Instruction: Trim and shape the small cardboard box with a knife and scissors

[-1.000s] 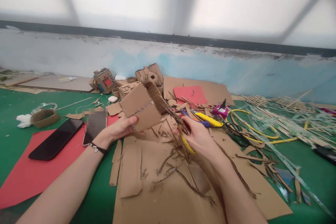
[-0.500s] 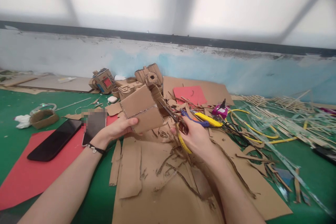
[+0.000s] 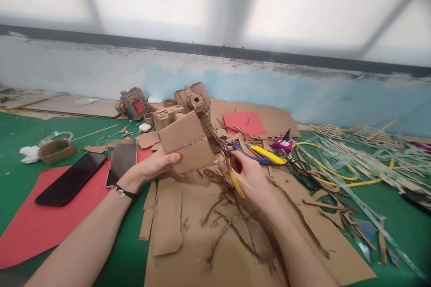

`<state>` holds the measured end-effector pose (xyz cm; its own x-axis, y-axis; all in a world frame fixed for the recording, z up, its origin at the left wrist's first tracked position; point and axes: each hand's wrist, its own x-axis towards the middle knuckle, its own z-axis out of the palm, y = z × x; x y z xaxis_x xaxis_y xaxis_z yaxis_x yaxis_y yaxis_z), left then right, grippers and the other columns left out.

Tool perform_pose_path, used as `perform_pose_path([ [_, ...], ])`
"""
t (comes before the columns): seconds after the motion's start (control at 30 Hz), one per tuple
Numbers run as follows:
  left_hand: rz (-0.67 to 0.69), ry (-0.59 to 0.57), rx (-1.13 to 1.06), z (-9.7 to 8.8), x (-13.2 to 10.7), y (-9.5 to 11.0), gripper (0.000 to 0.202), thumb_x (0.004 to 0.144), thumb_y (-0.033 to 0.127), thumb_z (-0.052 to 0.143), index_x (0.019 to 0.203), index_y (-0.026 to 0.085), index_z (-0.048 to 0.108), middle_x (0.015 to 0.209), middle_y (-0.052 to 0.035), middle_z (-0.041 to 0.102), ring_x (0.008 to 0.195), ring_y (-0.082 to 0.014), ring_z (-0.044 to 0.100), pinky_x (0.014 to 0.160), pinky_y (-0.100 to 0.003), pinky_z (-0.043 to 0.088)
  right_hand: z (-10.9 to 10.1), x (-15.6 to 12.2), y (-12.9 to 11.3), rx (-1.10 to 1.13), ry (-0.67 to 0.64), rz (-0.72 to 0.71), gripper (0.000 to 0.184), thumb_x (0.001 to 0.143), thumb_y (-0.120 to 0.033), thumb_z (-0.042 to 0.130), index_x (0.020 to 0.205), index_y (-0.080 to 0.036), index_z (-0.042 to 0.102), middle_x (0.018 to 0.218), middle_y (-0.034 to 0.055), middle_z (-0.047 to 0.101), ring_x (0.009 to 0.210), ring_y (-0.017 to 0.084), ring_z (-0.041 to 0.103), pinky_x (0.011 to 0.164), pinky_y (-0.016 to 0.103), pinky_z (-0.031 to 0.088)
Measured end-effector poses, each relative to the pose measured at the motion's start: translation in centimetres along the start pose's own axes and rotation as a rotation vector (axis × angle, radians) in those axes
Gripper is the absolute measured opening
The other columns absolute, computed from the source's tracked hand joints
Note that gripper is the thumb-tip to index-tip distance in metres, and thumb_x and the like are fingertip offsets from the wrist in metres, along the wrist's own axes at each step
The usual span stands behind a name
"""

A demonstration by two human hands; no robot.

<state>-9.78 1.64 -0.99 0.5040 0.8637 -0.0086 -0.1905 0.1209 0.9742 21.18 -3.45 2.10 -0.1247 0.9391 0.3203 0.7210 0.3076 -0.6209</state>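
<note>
My left hand point(image 3: 155, 166) grips the lower left corner of a folded cardboard box piece point(image 3: 186, 142), holding it up off the green table. My right hand point(image 3: 248, 176) is closed round the yellow handles of a pair of scissors point(image 3: 225, 154). The scissor blades reach up along the right edge of the cardboard piece. Thin cardboard strips point(image 3: 229, 224) lie on a big cardboard sheet point(image 3: 188, 251) below my hands.
A dark phone point(image 3: 69, 179) and a second phone point(image 3: 120, 161) rest on red paper point(image 3: 37, 224) at left. Small cardboard models point(image 3: 134, 103) stand at the back. A purple glue gun point(image 3: 283, 142), yellow-handled pliers point(image 3: 267, 153) and a heap of sticks and clear strips point(image 3: 370, 157) lie at right.
The cardboard piece has turned and shifted slightly right. The scissors have advanced along its right edge, and more cut strips lie on the sheet below.
</note>
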Motion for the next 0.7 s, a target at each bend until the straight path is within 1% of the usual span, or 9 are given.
perform_pose_path([
  [0.03,0.001,-0.002,0.001,0.08,0.04,-0.01,0.091,0.073,0.058,0.099,0.151,0.025,0.064,0.15,-0.0199,0.07,0.116,-0.0414,0.076,0.07,-0.039,0.07,0.05,0.02,0.03,-0.003,0.008,0.007,0.045,0.093,-0.067,0.062,0.1,-0.023,0.073,0.075,0.0022,0.069,0.069,0.021,0.057,0.065,0.03,0.039],
  [0.1,0.002,-0.005,0.003,0.17,0.08,-0.03,0.09,0.075,0.058,0.098,0.151,0.025,0.064,0.149,-0.0195,0.071,0.117,-0.0409,0.076,0.07,-0.038,0.071,0.18,0.04,0.11,-0.019,0.017,0.035,0.046,0.091,-0.068,0.063,0.093,-0.023,0.073,0.068,0.0008,0.064,0.063,0.02,0.052,0.062,0.03,0.036],
  [0.2,0.011,-0.003,-0.005,0.02,0.04,-0.11,0.084,0.079,0.056,0.096,0.15,0.025,0.065,0.15,-0.0185,0.071,0.119,-0.0404,0.075,0.073,-0.039,0.071,0.34,0.07,0.19,-0.014,0.006,0.047,0.046,0.092,-0.068,0.062,0.085,-0.024,0.072,0.061,-0.0009,0.059,0.058,0.018,0.046,0.06,0.03,0.033],
  [0.27,0.011,0.0,-0.009,-0.13,0.01,-0.24,0.081,0.079,0.055,0.095,0.149,0.024,0.066,0.151,-0.0186,0.07,0.121,-0.0412,0.075,0.075,-0.04,0.071,0.36,0.1,0.18,0.01,-0.011,0.028,0.045,0.093,-0.066,0.061,0.09,-0.024,0.074,0.064,-0.0001,0.063,0.06,0.018,0.049,0.061,0.03,0.035],
  [0.37,-0.003,-0.003,0.008,-0.09,0.01,-0.4,0.081,0.079,0.054,0.096,0.148,0.024,0.067,0.155,-0.0192,0.067,0.127,-0.043,0.072,0.08,-0.042,0.071,0.23,0.18,0.12,0.014,-0.018,0.036,0.042,0.091,-0.062,0.062,0.1,-0.023,0.074,0.077,0.0036,0.073,0.069,0.021,0.058,0.066,0.031,0.04],
  [0.43,-0.005,0.0,0.029,0.09,0.06,-0.47,0.082,0.079,0.056,0.096,0.148,0.024,0.066,0.157,-0.0196,0.066,0.132,-0.0432,0.07,0.083,-0.043,0.071,0.11,0.23,0.12,0.0,-0.016,0.043,0.039,0.09,-0.059,0.061,0.099,-0.023,0.072,0.081,0.0046,0.074,0.072,0.022,0.06,0.067,0.031,0.04],
  [0.5,-0.004,0.002,0.04,0.2,0.13,-0.53,0.085,0.077,0.058,0.096,0.149,0.024,0.066,0.159,-0.02,0.065,0.134,-0.0428,0.069,0.085,-0.042,0.07,0.01,0.27,0.19,-0.004,-0.029,0.038,0.035,0.09,-0.057,0.059,0.089,-0.024,0.067,0.074,0.0026,0.069,0.068,0.021,0.056,0.065,0.03,0.038],
  [0.6,-0.026,-0.03,0.022,-0.04,0.26,-0.76,0.087,0.077,0.058,0.096,0.15,0.023,0.064,0.159,-0.0211,0.064,0.131,-0.043,0.071,0.086,-0.044,0.07,-0.02,0.32,0.36,0.007,-0.053,0.032,0.036,0.089,-0.057,0.058,0.073,-0.025,0.056,0.063,-0.0012,0.057,0.061,0.017,0.045,0.06,0.029,0.033],
  [0.7,-0.028,-0.043,-0.016,-0.29,0.37,-1.01,0.082,0.08,0.058,0.095,0.148,0.024,0.066,0.155,-0.02,0.068,0.133,-0.0432,0.071,0.098,-0.049,0.067,0.04,0.4,0.47,0.033,-0.041,0.029,0.036,0.089,-0.054,0.058,0.069,-0.025,0.051,0.062,-0.002,0.053,0.061,0.016,0.042,0.06,0.028,0.032],
])
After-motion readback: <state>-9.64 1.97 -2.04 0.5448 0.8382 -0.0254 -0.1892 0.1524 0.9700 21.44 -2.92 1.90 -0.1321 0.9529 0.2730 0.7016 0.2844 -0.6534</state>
